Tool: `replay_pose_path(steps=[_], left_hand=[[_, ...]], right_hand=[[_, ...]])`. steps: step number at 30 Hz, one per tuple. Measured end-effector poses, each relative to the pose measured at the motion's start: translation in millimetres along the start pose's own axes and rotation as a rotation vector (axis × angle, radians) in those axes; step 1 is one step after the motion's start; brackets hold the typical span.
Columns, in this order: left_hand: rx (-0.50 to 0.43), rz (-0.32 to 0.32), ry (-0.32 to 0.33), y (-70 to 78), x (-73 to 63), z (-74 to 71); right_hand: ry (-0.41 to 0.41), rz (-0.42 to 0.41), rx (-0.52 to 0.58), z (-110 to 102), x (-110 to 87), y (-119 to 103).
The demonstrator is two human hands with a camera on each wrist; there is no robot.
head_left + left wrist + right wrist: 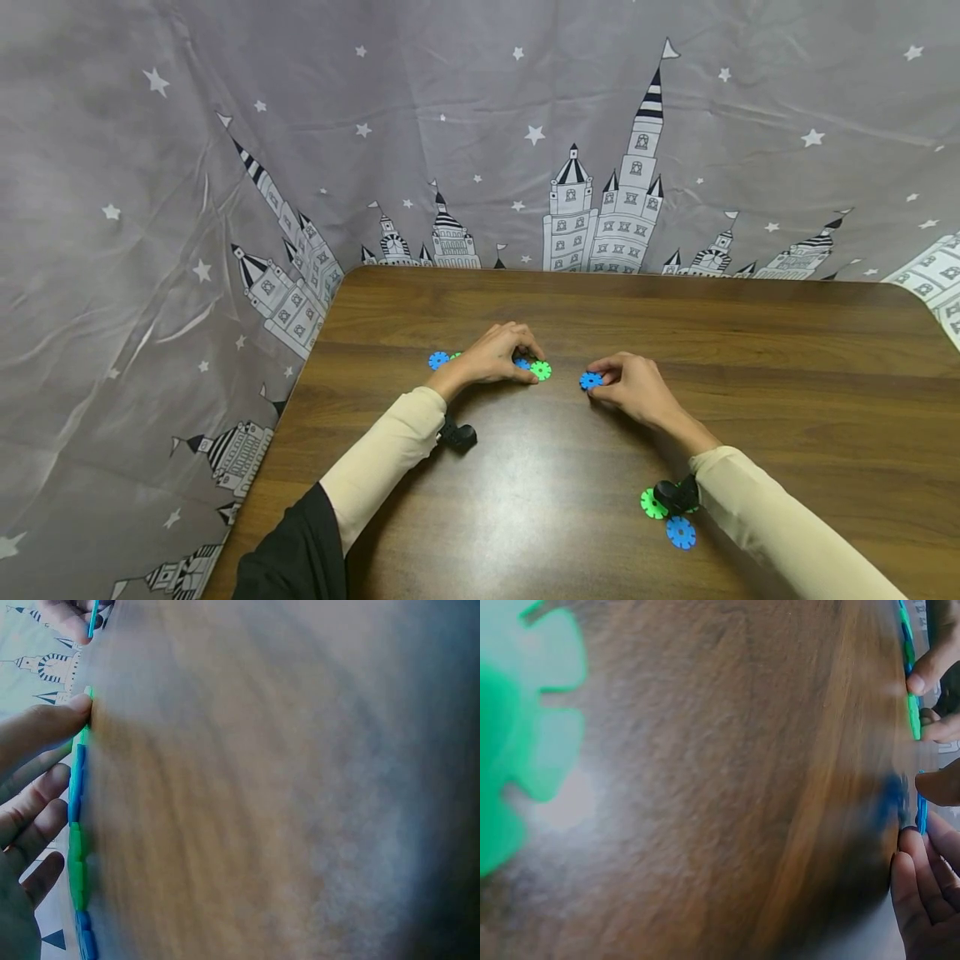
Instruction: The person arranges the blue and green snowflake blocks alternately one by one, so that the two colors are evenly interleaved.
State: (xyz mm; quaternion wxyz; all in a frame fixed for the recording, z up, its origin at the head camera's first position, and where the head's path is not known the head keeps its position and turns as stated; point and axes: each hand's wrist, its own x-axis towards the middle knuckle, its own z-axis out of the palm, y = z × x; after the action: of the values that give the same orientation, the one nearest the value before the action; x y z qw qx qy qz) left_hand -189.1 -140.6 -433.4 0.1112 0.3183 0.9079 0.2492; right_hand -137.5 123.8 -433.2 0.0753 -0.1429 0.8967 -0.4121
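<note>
Near the table's middle, my left hand (pixel 491 354) pinches the green notched disc (pixel 541 371) at the right end of a row of linked discs. Blue and green alternate along that row, from the blue disc (pixel 438 360) at its left end; part of it is hidden behind the hand. In the left wrist view, the thumb presses the end green disc (pixel 88 701) while other fingers lie along the row. Just to the right, my right hand (pixel 637 387) holds a single blue notched disc (pixel 591 380) between thumb and fingers, apart from the row.
Close to the right forearm lie loose discs, among them a green one (pixel 654 503) and a blue one (pixel 681 532). A black wrist camera (pixel 677 497) partly covers them. Behind the wooden table (pixel 787 358) hangs a grey castle-print cloth (pixel 465 100).
</note>
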Motion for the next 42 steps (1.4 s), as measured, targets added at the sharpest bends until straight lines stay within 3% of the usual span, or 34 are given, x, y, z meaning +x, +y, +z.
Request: replay_pose_path(steps=[11, 23, 42], left_hand=[[-0.01, 0.001, 0.002, -0.6, 0.1, 0.2], [-0.009, 0.005, -0.002, -0.7, -0.4, 0.0], [-0.006, 0.003, -0.003, 0.0, 0.2, -0.1]], right_hand=[[-0.028, -0.035, 0.005, 11, 13.8, -10], [-0.02, -0.126, -0.028, 22, 21.6, -14], [-0.04, -0.107, -0.012, 26, 23.8, -17]])
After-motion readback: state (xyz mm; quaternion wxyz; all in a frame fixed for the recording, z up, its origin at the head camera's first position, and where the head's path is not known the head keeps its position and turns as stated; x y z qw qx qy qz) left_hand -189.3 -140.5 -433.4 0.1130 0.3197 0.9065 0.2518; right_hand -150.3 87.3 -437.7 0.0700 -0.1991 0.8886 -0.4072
